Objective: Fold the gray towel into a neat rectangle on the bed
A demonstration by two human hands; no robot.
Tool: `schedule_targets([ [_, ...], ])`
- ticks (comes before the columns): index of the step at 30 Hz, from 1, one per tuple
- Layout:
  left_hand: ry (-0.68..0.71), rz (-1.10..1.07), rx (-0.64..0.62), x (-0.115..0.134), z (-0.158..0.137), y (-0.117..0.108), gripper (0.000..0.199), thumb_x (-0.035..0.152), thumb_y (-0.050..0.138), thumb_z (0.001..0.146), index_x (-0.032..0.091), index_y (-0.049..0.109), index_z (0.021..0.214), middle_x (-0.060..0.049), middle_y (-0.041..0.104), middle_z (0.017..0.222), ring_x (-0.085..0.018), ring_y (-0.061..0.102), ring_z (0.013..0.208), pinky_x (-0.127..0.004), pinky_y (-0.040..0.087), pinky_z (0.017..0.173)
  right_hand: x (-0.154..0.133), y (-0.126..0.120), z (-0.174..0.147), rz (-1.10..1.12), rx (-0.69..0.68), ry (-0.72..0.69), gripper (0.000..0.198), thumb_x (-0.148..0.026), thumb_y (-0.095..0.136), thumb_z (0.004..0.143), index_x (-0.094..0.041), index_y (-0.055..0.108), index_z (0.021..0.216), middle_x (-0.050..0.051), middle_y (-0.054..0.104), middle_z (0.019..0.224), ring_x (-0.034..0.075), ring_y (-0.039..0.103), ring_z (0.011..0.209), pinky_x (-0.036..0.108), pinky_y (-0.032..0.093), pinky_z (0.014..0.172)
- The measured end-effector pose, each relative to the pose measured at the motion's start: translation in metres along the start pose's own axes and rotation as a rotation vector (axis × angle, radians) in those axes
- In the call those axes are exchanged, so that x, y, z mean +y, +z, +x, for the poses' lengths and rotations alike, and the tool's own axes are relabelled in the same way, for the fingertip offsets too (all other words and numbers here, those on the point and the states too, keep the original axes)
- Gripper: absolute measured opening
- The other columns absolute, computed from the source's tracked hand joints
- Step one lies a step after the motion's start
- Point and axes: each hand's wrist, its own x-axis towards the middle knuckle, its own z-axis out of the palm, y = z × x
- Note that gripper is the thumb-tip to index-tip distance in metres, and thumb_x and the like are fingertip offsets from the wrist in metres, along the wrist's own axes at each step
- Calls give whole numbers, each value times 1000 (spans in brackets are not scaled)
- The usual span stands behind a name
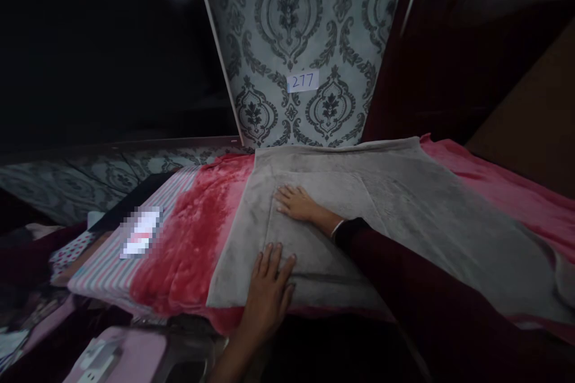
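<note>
Lying flat over a red-pink blanket (188, 239), the grey cloth (404, 209) has its long axis left to right, most of it rightward of the left hand (268, 290) and right hand (297, 203). I note 2 palms down on its left part, fingers spread. Right hand deeper in, forearm slanting across; left nearer the front edge.

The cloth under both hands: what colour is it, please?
The cloth is grey; the head view shows it.
</note>
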Motion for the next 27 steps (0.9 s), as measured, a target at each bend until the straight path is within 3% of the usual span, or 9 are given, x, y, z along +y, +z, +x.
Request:
schedule_targets([
  [4, -22, -146, 102, -5, -9, 1, 48, 22, 52, 97, 28, 53, 145, -11, 46, 158, -31, 39, 148, -53, 44, 113, -27, 5, -27, 52, -55, -160, 60, -48, 40, 107, -24, 32, 161, 11, 20, 168, 33, 16, 155, 59, 15, 122],
  [7, -143, -303, 258, -12, -8, -2, 36, 23, 46, 100, 25, 62, 133, -12, 59, 142, -24, 56, 132, -45, 52, 105, -45, 10, -58, 134, -109, -310, 61, -49, 41, 107, -23, 31, 161, 11, 19, 169, 30, 13, 156, 56, 11, 124],
  [9, -189, -381, 292, -20, 2, -8, 35, 24, 43, 102, 25, 64, 130, -10, 65, 133, -23, 60, 125, -44, 53, 104, -53, 11, -77, 214, -129, -390, 62, -49, 44, 106, -23, 31, 161, 12, 22, 168, 29, 13, 156, 56, 11, 124],
  [13, -112, -526, 95, -44, 48, -17, 42, 32, 37, 104, 25, 62, 136, -8, 65, 139, -22, 57, 133, -47, 45, 115, -53, 3, -98, 381, -106, -506, 59, -46, 45, 107, -25, 33, 160, 12, 36, 163, 25, 25, 153, 52, 18, 123],
  [16, -44, -568, -108, -67, 100, -14, 50, 41, 32, 105, 22, 56, 144, -8, 53, 153, -21, 46, 144, -45, 36, 122, -42, -5, -98, 377, -45, -396, 57, -45, 45, 107, -22, 37, 159, 14, 39, 161, 27, 27, 152, 54, 20, 123],
  [18, -6, -542, -234, -79, 136, -6, 54, 43, 30, 104, 21, 50, 150, -8, 45, 159, -21, 39, 149, -45, 31, 125, -36, -7, -96, 321, -25, -313, 59, -48, 48, 105, -23, 38, 158, 13, 34, 164, 31, 19, 154, 61, 14, 122],
  [22, 39, -351, -449, -88, 192, 22, 59, 43, 35, 103, 18, 39, 156, -11, 34, 165, -23, 26, 154, -47, 19, 127, -35, 0, -97, 283, -65, -311, 63, -54, 50, 103, -28, 37, 159, 9, 28, 167, 33, 14, 155, 64, 6, 122],
  [27, 23, -126, -510, -99, 225, 54, 63, 49, 36, 103, 21, 33, 159, -12, 21, 169, -26, 17, 157, -53, 11, 126, -37, 8, -101, 316, -63, -305, 63, -56, 45, 104, -30, 32, 160, 6, 21, 169, 30, 9, 156, 59, 3, 124],
])
